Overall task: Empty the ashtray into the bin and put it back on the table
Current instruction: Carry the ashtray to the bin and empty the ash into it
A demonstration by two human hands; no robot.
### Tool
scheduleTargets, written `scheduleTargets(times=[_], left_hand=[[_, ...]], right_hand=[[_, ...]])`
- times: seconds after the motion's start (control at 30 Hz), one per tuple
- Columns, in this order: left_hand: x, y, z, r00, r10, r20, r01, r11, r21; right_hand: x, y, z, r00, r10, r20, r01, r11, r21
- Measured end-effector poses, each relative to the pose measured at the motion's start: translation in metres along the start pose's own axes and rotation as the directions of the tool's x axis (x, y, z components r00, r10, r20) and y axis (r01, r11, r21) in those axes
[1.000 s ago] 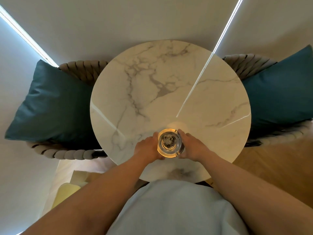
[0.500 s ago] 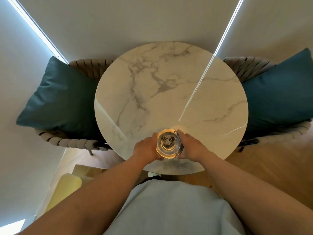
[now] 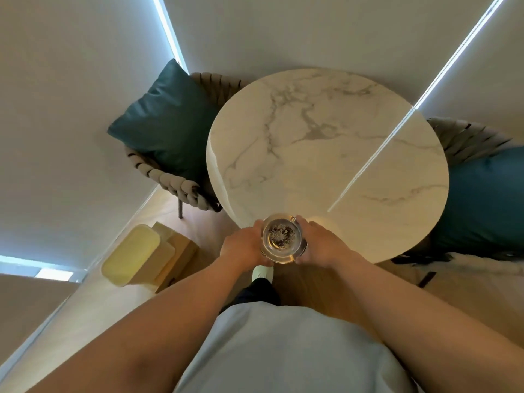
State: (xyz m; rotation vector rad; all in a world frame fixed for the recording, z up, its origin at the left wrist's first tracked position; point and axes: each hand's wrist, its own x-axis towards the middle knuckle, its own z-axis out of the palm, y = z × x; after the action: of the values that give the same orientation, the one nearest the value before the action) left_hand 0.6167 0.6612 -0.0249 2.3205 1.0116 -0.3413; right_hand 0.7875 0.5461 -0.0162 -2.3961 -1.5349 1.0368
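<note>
Now: ashtray (image 3: 282,239), ash inside, clamped between left hand (image 3: 244,247) and right hand (image 3: 323,243), held at 6 o'clock edge of surface (image 3: 326,165). Carry step judged underway. Next: level carry toward yellow bin (image 3: 133,255) at 9 o'clock.

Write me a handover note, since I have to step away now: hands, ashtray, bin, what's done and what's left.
Left hand: gripping the left side of the ashtray.
Right hand: gripping its right side.
Ashtray: level, ash in it, held over the near edge of the table.
Bin: yellow, on the floor to the left by the wall.
Done: ashtray picked up.
Left: carry it to the bin, tip the ash out, set it back on the table.
</note>
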Motion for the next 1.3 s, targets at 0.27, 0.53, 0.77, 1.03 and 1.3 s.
scheduleTargets(times=[0.27,0.53,0.77,1.03,1.3], left_hand=[[-0.06,-0.038,0.013,0.984,-0.154,-0.095,0.144,0.985,-0.099],[-0.11,-0.081,0.015,0.917,-0.34,-0.209,0.3,0.933,-0.2],[-0.133,-0.133,0.007,0.86,-0.456,-0.23,0.39,0.877,-0.283],[-0.146,-0.203,-0.016,0.822,-0.507,-0.26,0.394,0.836,-0.383],[-0.156,-0.289,-0.055,0.795,-0.543,-0.269,0.422,0.815,-0.398]], right_hand=[[-0.003,-0.041,0.02,0.98,-0.171,0.104,0.182,0.978,-0.104],[0.02,-0.106,0.032,0.914,-0.33,0.237,0.375,0.909,-0.181],[0.049,-0.169,0.054,0.856,-0.413,0.311,0.487,0.847,-0.214],[0.089,-0.244,0.078,0.807,-0.484,0.34,0.563,0.804,-0.192],[0.138,-0.33,0.105,0.801,-0.473,0.367,0.58,0.767,-0.275]])
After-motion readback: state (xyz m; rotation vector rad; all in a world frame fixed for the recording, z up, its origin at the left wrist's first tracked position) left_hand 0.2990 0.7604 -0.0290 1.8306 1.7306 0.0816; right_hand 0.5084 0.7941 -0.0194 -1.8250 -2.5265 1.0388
